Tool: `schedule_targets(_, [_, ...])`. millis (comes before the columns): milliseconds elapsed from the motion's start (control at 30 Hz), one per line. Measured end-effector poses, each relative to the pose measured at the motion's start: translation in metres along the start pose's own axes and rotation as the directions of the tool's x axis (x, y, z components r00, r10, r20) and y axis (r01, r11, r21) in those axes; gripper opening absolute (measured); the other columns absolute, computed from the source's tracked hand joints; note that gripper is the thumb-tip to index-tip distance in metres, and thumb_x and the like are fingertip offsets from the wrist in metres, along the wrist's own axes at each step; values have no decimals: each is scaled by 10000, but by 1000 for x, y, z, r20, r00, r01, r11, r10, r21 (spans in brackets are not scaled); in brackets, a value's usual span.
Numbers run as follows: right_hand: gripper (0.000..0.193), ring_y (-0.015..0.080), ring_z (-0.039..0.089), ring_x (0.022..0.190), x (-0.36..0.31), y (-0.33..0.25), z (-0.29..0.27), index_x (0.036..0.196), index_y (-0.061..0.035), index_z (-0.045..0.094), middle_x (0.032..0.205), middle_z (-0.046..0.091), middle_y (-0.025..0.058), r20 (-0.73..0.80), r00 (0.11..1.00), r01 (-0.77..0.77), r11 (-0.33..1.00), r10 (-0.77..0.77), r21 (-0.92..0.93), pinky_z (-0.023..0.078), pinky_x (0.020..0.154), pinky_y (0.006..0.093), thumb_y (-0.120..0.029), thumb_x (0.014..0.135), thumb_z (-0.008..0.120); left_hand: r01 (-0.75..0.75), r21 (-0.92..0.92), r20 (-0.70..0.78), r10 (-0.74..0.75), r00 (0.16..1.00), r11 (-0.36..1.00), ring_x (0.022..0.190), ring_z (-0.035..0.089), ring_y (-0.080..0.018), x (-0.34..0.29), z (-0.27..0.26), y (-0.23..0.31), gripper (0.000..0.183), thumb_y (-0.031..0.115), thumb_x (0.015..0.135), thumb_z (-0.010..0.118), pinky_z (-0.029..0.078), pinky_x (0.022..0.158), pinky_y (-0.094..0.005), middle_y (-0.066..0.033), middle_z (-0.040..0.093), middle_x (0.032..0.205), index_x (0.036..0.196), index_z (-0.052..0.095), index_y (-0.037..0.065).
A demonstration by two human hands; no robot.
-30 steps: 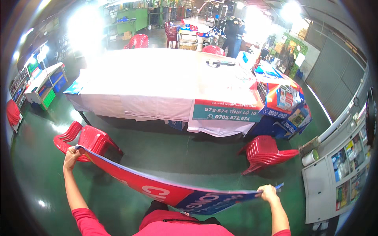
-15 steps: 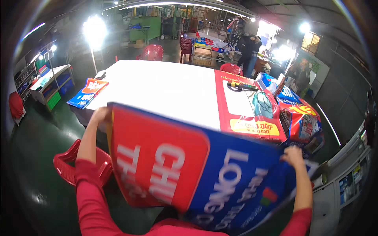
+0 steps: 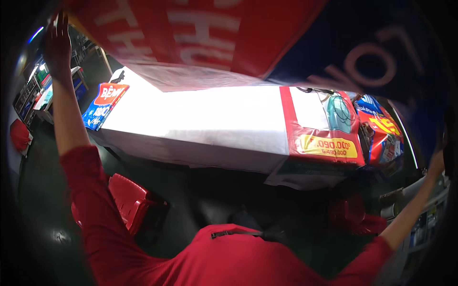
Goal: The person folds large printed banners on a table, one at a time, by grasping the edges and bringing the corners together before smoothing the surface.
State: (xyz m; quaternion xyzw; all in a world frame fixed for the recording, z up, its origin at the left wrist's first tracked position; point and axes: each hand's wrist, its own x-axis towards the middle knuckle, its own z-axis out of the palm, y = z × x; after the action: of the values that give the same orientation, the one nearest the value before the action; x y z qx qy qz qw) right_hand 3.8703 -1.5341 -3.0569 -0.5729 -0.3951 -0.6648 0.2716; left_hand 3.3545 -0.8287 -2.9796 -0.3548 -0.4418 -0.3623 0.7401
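A large red and blue banner (image 3: pixel 267 43) with white lettering is raised in front of me, spanning the top of the view. Its lower edge sags above a white-covered table (image 3: pixel 205 114). My left hand (image 3: pixel 58 45) is high at the far left, its fingers closed on the banner's left edge. At the right rim, my right hand (image 3: pixel 438 159) holds the blue end of the banner; its fingers are dark and partly hidden. Both arms are stretched wide.
A folded blue and orange printed sheet (image 3: pixel 106 105) lies on the table's left end. At its right end are a red printed sheet (image 3: pixel 329 133), a teal bundle with cord (image 3: pixel 339 114) and printed bags (image 3: pixel 384 128). Red chairs (image 3: pixel 131 200) stand nearer me.
Both hands have risen and spread apart, lifting the banner from in front of my body to above the table. It now hides the far part of the room.
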Motion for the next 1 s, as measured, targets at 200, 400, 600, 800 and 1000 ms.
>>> schedule_targets(200, [221, 306, 548, 717, -245, -87, 116, 902, -4, 628, 773, 573, 148, 464, 885, -49, 999, 36, 16, 447, 682, 374, 25, 730, 492, 6, -38, 388, 9, 921, 999, 963, 535, -133, -220, -76, 56, 411, 251, 888, 396, 458, 730, -220, -49, 451, 1252, 1259, 389, 75])
schedule_targets(400, [312, 247, 533, 906, -381, -174, 205, 1001, -144, 611, 911, 551, 60, 769, 630, -280, 956, 109, 94, 410, 786, 363, -50, 722, 508, 929, -360, 929, -129, 348, -81, 961, 535, -231, -404, -169, 74, 423, 284, 875, 417, 415, 830, -310, -117, 557, 1054, 1176, 467, -8])
schedule_targets(600, [522, 280, 360, 1199, -413, -222, 266, 1224, -224, 459, 1265, 396, 90, 923, 321, -271, 913, -213, 304, 316, 941, 456, -27, 740, 455, 166, 172, 829, 52, -557, -971, 1137, 418, -336, -514, -142, 79, 385, 235, 776, 407, 250, 1001, -475, -151, 510, 1187, 1041, 563, 3])
schedule_targets(800, [591, 267, 286, 1259, -442, -218, 315, 1269, -271, 403, 1334, 337, 68, 939, 277, -181, 949, -204, 260, 260, 969, 530, -31, 733, 472, 474, 238, 956, 120, -267, -848, 1042, 500, -314, -433, -81, 147, 323, 180, 818, 373, 368, 927, -457, -169, 526, 1126, 1042, 542, 19])
schedule_targets(1000, [650, 319, 257, 1265, -451, -236, 318, 1276, -240, 397, 1342, 333, 109, 920, -234, -457, 871, -315, 182, 244, 979, 533, -160, 684, 656, 765, 481, 841, -22, -541, -429, 1026, 528, -303, -458, -30, 92, 373, 217, 824, 355, 478, 812, -385, -192, 461, 1181, 1129, 486, 47])
